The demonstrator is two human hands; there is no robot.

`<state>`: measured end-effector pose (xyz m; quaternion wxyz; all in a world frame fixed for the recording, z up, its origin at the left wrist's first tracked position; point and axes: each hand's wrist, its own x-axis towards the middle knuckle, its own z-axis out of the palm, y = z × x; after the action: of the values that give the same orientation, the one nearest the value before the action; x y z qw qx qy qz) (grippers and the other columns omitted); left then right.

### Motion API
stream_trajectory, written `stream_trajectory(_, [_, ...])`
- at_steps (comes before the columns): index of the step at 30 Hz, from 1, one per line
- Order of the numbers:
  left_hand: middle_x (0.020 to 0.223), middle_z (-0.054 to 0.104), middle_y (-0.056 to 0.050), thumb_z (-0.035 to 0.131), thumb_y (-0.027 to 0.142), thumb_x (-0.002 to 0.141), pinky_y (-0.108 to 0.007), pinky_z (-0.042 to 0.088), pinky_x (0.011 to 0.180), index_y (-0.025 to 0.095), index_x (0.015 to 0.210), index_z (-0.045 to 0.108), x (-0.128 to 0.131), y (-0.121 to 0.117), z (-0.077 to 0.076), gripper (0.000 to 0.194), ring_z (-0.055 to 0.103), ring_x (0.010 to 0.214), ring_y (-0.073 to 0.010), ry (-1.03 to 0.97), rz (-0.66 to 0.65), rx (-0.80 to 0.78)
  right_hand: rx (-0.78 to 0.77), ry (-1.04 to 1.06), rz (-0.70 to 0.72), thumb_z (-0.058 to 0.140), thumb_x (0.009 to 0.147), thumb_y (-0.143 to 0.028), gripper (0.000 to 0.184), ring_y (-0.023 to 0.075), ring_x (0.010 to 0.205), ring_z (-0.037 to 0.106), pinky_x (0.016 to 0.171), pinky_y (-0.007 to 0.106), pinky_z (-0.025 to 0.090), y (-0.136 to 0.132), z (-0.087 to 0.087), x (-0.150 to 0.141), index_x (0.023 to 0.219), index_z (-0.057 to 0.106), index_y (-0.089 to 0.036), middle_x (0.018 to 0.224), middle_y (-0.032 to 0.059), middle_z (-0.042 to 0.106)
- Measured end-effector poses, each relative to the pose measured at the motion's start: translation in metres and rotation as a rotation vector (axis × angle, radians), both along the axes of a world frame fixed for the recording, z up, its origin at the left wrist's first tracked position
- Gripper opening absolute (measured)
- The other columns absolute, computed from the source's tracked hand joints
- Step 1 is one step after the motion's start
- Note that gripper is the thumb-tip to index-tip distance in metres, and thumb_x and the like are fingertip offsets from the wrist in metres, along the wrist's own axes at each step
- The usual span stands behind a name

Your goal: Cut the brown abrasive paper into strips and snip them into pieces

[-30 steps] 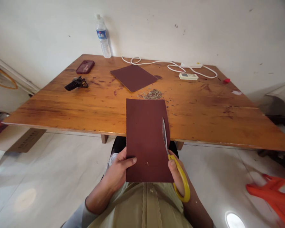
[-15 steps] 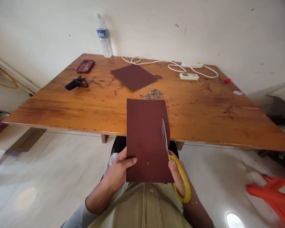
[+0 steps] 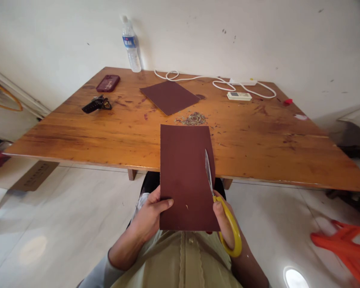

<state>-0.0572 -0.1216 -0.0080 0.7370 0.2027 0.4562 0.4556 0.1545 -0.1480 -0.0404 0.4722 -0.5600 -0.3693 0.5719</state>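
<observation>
Nothing moved. Left hand (image 3: pixel 148 216) grips sheet (image 3: pixel 184 176); right hand (image 3: pixel 225 224) holds scissors (image 3: pixel 219 200). Keep sheet taut, cut straight along its right edge.

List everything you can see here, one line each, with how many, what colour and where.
held sheet: one, maroon, upright before the table edge
scissors: one, yellow handles, blades in the held sheet's right side
flat sheet: one, maroon, table centre far side
scraps: small mixed pile, just beyond the held sheet
water bottle: one, clear with blue label, against the wall
phone: one, dark red case, far left
keys: one dark bunch, left
cable: one, white, far edge
remote: one, white, far right
table: one, wooden
left hand: grip on the held sheet's lower left
right hand: grip in the scissors' handles
</observation>
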Motion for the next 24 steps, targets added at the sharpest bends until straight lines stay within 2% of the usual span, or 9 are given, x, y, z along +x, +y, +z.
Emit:
stream_trajectory(6, [0.118,0.085,-0.008,0.086,0.021,0.068,-0.048,0.057,0.104,0.024,0.12,0.084,0.0,0.001,-0.001,0.052,0.074,0.12,-0.0375,-0.019,-0.012,0.006,0.007,-0.022,-0.004,0.073,0.08,-0.086,0.071,0.0338,0.105,0.08,0.081,0.038,0.068,0.001,-0.001,0.001,0.119,0.078,-0.026,0.119,0.0126,0.085])
stream_trajectory(13, [0.123,0.084,-0.009,0.086,0.02,0.067,-0.048,0.055,0.105,0.022,0.108,0.085,0.0,0.001,-0.001,0.041,0.072,0.124,-0.0384,-0.018,-0.006,0.009,0.008,-0.031,0.021,0.072,0.08,-0.088,0.075,0.0342,0.098,0.08,0.078,0.04,0.068,0.001,0.001,0.002,0.12,0.075,-0.025,0.112,0.0132,0.086])
stream_trajectory(24, [0.121,0.084,-0.009,0.085,0.019,0.067,-0.051,0.051,0.112,0.022,0.112,0.084,0.0,0.001,-0.001,0.045,0.07,0.128,-0.0386,-0.012,0.0,-0.013,-0.005,-0.046,0.063,0.069,0.079,-0.09,0.079,0.0359,0.099,0.081,0.08,0.041,0.068,0.004,0.01,0.001,0.122,0.074,-0.024,0.108,0.0147,0.086])
